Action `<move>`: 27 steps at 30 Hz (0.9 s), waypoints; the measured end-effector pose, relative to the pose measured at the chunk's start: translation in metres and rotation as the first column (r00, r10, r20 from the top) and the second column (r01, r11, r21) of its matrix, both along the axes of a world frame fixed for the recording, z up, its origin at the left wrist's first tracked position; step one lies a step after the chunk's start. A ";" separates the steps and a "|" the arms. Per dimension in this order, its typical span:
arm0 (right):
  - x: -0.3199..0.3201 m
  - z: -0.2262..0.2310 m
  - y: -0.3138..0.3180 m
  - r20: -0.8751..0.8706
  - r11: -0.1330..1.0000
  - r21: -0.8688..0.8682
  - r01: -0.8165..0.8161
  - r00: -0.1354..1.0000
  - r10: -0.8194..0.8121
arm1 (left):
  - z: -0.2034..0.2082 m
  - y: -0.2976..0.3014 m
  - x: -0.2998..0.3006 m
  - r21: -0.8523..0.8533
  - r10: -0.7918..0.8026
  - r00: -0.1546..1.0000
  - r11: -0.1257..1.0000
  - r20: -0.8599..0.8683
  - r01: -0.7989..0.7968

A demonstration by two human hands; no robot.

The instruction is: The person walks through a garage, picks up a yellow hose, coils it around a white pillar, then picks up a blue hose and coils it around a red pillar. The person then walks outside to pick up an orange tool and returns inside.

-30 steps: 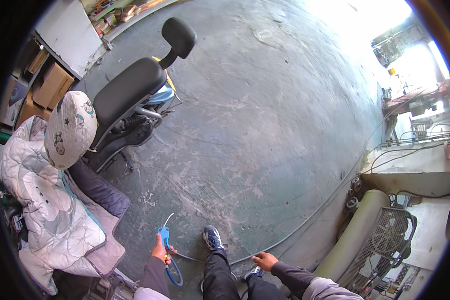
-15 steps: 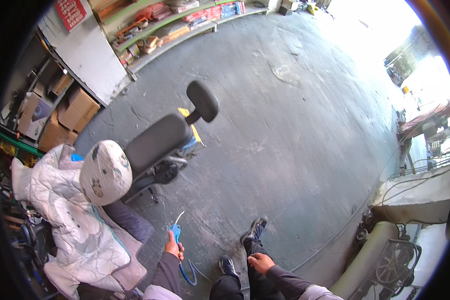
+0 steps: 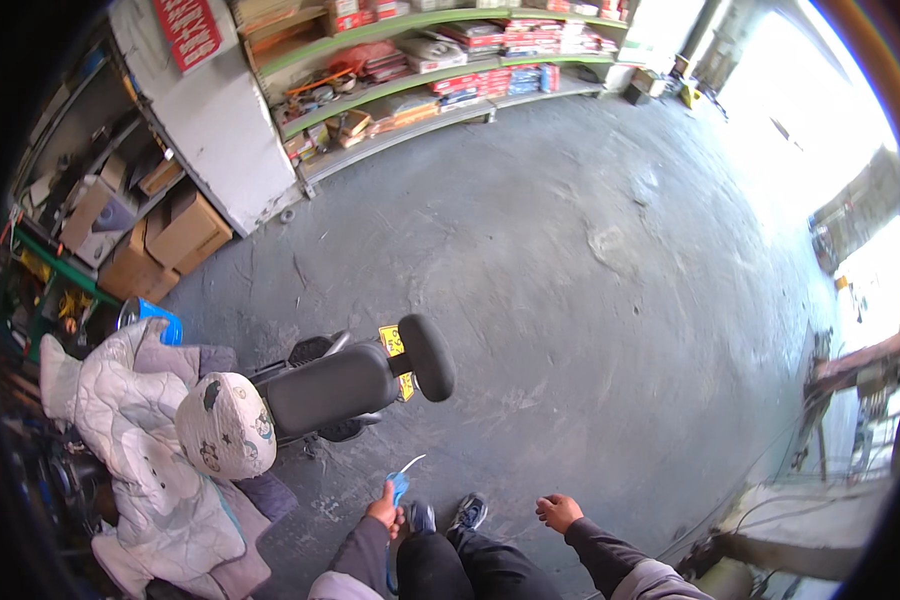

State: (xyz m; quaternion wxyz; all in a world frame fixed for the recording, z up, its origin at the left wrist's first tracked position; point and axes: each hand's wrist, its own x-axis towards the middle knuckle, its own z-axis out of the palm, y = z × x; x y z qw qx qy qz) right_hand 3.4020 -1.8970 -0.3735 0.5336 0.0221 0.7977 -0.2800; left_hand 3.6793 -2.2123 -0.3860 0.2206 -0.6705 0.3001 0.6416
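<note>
My left hand [image 3: 385, 511] is closed around a blue air blow gun [image 3: 399, 487], whose thin pale nozzle points up and to the right. A blue hose hangs below that hand, partly hidden by my sleeve. On the other side of my legs, my right hand [image 3: 558, 512] is held out over the floor, fingers loosely bent and apart, with nothing in it. Ahead and left of the blow gun stands a scooter with a black rear seat [image 3: 332, 388], a black backrest [image 3: 432, 358] and a patterned white seat cover [image 3: 226, 425]. A pale quilted blanket [image 3: 150, 420] drapes its front.
Grey concrete floor [image 3: 570, 350] spreads ahead. Shelves [image 3: 400, 155] with boxed goods line the far wall. Cardboard boxes [image 3: 185, 235] and a blue container [image 3: 160, 320] stand at left. Cables and a pale machine [image 3: 820, 525] are at lower right. Bright light fills the far right opening.
The view has shifted, so the scooter appears lower and more of the shelves shows. My right hand has moved away from my leg, out to the right. The blow gun stays in my left hand.
</note>
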 end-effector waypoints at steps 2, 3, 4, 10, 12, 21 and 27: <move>-0.035 0.005 -0.023 0.012 1.000 0.003 0.012 1.000 -0.012 | 0.009 0.000 -0.052 0.027 -0.011 1.000 1.000 -0.019 0.012; -0.047 0.006 -0.036 0.053 1.000 0.002 -0.009 0.999 0.009 | 0.015 -0.003 -0.077 0.044 -0.025 0.999 0.999 -0.038 0.027; -0.058 0.006 -0.050 0.092 1.000 0.001 -0.029 0.995 0.029 | 0.021 -0.003 -0.099 0.038 -0.074 0.996 0.996 -0.043 0.076; -0.100 0.031 -0.162 0.267 0.939 -0.024 -0.343 0.903 0.337 | 0.011 -0.029 -0.193 0.024 -0.069 0.994 0.997 -0.079 0.071; -0.119 0.044 -0.200 0.379 0.932 0.044 -0.361 0.869 0.318 | -0.007 -0.025 -0.214 -0.071 -0.137 0.990 0.988 -0.028 0.134; -0.213 0.048 -0.314 0.591 0.917 0.259 -0.304 0.801 0.098 | 0.013 -0.016 -0.348 -0.346 -0.425 0.873 0.877 -0.238 0.333; -0.342 -0.035 -0.373 -0.182 0.165 0.173 -0.971 0.133 0.974 | 0.059 -0.083 -0.433 -0.503 -0.296 0.916 0.855 -0.272 0.127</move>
